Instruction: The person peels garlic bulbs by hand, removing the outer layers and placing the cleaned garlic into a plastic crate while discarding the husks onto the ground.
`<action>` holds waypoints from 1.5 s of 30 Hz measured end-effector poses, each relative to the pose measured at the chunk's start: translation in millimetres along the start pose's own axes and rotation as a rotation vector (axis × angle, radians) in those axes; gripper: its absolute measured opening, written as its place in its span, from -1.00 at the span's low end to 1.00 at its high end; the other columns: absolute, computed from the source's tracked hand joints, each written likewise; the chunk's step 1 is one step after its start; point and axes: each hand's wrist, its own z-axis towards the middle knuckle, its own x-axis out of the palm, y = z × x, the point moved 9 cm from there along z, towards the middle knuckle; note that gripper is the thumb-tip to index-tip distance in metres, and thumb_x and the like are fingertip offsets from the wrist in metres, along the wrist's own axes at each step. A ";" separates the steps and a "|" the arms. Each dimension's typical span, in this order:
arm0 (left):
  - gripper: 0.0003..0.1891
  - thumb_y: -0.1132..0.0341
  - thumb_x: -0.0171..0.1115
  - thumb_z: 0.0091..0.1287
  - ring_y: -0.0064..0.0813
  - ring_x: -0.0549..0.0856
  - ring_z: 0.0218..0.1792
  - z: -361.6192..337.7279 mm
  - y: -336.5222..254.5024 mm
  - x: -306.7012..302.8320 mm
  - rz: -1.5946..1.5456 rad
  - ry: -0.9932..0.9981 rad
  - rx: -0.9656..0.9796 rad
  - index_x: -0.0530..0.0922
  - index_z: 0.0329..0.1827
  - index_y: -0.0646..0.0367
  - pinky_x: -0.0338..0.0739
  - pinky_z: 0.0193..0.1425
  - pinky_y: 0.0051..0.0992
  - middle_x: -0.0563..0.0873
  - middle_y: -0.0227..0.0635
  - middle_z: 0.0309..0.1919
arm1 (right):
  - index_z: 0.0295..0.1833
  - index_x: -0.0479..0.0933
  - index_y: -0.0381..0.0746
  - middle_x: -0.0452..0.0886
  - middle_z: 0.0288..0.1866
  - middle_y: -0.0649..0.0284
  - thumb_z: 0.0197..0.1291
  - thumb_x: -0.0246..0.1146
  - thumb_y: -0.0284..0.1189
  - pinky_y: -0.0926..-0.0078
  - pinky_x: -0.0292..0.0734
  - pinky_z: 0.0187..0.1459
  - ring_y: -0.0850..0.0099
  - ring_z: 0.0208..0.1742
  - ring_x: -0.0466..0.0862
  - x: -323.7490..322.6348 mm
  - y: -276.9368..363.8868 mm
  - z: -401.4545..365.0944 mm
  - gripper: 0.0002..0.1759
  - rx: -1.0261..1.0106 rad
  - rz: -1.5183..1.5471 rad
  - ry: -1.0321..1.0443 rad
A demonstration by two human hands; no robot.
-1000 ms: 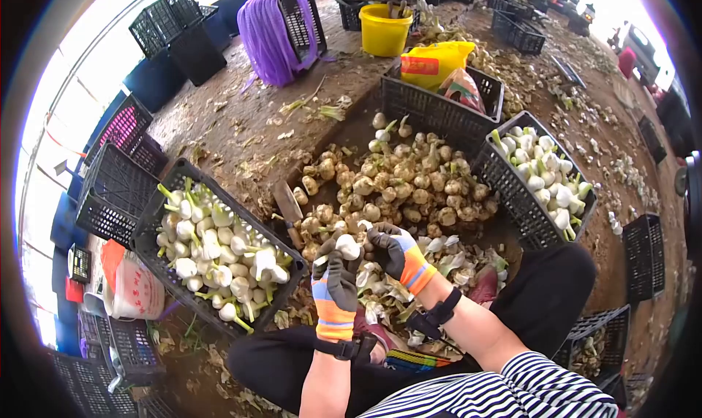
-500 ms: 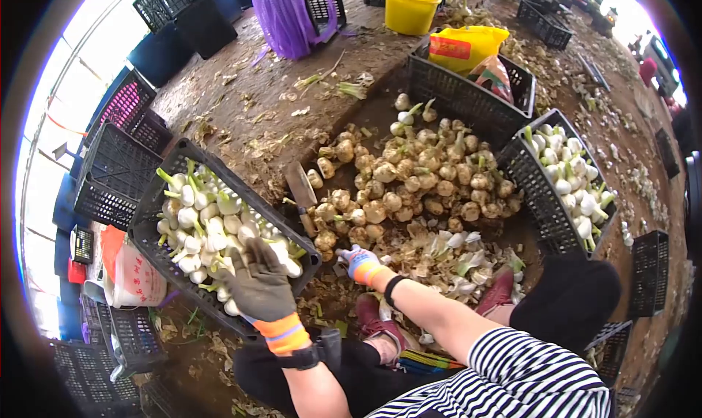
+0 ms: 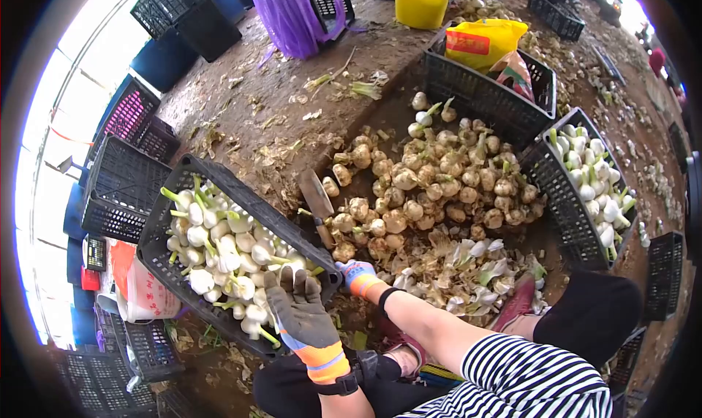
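My left hand (image 3: 303,312), in a dark-palmed glove with an orange cuff, is open, palm up and fingers stretched, over the near side of a black plastic crate (image 3: 270,210). White trimmed garlic bulbs (image 3: 227,250) with short green stems fill that crate. At its right corner, my right hand (image 3: 357,275) is closed on the rim; its fingertips are partly hidden. Just beyond lies a broad-bladed knife (image 3: 316,202) with a wooden handle. Right of the knife is a heap of untrimmed, soil-brown garlic bulbs (image 3: 439,180), with peeled skins (image 3: 468,268) nearer me.
A second crate (image 3: 574,206) of white garlic stands at the right. Behind the heap, another crate (image 3: 482,100) holds a yellow bag (image 3: 486,44). A yellow bucket (image 3: 422,5) and purple mesh netting (image 3: 289,16) are farther back. Stacked crates (image 3: 121,188) stand at left.
My right hand has moved left onto the crate's corner. My left hand has shifted toward the crate's near right side. The whole view has swung slightly, moving the scene right.
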 end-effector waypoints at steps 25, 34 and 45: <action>-0.44 0.69 0.43 -0.07 -0.39 0.63 0.02 -97.3 39.1 92.8 0.394 0.795 0.296 0.48 0.05 0.23 0.60 0.07 -0.44 0.55 -0.23 0.07 | 0.03 0.56 -0.35 0.67 -0.11 0.25 0.09 0.32 -0.63 0.56 0.59 -0.07 0.53 -0.14 0.65 -217.1 -9.8 -257.7 -0.66 -0.383 1.778 -0.393; -0.43 0.69 0.47 -0.13 -0.39 0.61 0.04 -129.1 24.0 117.7 0.482 0.862 0.532 0.50 0.01 0.20 0.59 0.08 -0.42 0.55 -0.23 0.06 | 0.05 0.57 -0.36 0.68 -0.11 0.24 0.02 0.35 -0.65 0.55 0.57 -0.04 0.51 -0.14 0.66 -236.9 -15.9 -309.2 -0.60 -0.418 1.788 -0.399; -0.47 0.17 0.21 0.34 -0.51 0.68 -0.29 -142.6 -15.3 129.2 0.044 0.883 -0.206 0.34 0.32 0.17 0.61 -0.27 -0.58 0.65 -0.24 -0.14 | -0.09 0.66 -0.19 0.48 -0.24 0.25 -0.10 0.24 -0.71 0.54 0.45 -0.13 0.44 -0.16 0.56 -289.4 -7.4 -369.7 -0.61 -0.705 0.503 -0.737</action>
